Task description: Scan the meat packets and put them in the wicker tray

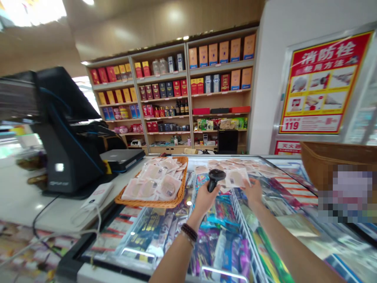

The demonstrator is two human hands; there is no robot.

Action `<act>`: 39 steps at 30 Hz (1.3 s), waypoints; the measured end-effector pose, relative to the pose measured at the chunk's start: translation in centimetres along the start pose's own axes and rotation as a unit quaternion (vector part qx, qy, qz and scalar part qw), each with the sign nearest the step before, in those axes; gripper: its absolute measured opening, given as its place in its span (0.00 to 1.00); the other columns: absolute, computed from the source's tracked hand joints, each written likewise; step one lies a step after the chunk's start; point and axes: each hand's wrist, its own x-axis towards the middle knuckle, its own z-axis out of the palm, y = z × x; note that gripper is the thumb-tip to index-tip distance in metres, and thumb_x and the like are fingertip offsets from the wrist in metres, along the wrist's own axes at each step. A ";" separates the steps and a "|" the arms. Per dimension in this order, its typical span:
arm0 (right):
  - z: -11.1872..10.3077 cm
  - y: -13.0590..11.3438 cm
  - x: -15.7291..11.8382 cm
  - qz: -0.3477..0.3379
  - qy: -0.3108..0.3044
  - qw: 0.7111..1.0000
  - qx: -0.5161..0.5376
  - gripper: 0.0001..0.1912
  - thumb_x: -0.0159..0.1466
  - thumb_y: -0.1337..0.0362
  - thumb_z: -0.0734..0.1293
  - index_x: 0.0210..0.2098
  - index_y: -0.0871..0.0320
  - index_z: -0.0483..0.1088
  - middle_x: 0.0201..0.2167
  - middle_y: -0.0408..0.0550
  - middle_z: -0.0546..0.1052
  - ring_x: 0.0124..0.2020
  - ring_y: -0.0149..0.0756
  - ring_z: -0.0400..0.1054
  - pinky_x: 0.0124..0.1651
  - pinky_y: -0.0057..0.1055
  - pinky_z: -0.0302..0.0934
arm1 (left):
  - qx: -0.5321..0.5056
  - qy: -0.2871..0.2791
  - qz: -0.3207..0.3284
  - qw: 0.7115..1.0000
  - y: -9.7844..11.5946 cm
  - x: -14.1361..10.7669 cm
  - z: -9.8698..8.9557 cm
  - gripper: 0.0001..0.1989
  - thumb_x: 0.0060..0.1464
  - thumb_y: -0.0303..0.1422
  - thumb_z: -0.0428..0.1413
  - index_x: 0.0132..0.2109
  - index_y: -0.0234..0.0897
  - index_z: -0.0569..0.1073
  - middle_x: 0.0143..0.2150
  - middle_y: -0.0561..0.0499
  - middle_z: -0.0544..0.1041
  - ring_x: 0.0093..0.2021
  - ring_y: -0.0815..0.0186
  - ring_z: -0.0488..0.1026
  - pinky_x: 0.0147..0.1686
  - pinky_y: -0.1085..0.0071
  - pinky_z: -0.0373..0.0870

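My left hand (pixel 205 198), with a dark beaded bracelet on the wrist, is wrapped round the handle of a black handheld scanner (pixel 216 175). My right hand (pixel 252 191) pinches the right edge of a flat clear packet (pixel 236 178), just right of the scanner head. Behind the hands, more flat packets (pixel 259 167) lie spread on the freezer's glass top. To the left, an orange wicker basket (pixel 185 184) holds a pile of similar packets.
A black checkout terminal (pixel 67 145) and a flat grey device (pixel 122 159) stand on the left counter, with a white cable beside them. A brown box (pixel 315 165) sits at the right. Shelves (pixel 188 106) of boxes line the back.
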 end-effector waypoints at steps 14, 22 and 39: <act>16.9 -8.4 -8.8 0.023 -0.197 0.976 0.092 0.15 0.53 0.58 0.75 0.39 0.51 0.71 0.31 0.42 0.77 0.36 0.42 0.79 0.36 0.37 0.80 | 0.050 0.233 0.060 0.969 8.0 -0.2 -18.5 0.21 0.57 0.51 0.66 0.34 0.41 0.69 0.19 0.60 0.66 0.17 0.70 0.64 0.18 0.75 0.58; 22.6 -8.2 -13.7 -0.103 -0.432 0.896 0.013 0.12 0.57 0.56 0.71 0.40 0.51 0.79 0.38 0.46 0.84 0.35 0.44 0.77 0.32 0.36 0.74 | 0.085 0.305 0.028 0.948 5.3 -3.1 -24.9 0.23 0.57 0.53 0.66 0.34 0.41 0.69 0.21 0.58 0.69 0.18 0.70 0.66 0.19 0.74 0.61; 6.6 -1.3 0.2 -0.235 -0.094 0.914 -0.317 0.08 0.63 0.60 0.68 0.39 0.54 0.79 0.44 0.61 0.83 0.56 0.60 0.76 0.65 0.55 0.65 | 0.044 0.189 0.032 0.980 5.5 0.1 -16.3 0.26 0.53 0.57 0.67 0.34 0.41 0.69 0.19 0.60 0.66 0.17 0.69 0.66 0.18 0.74 0.59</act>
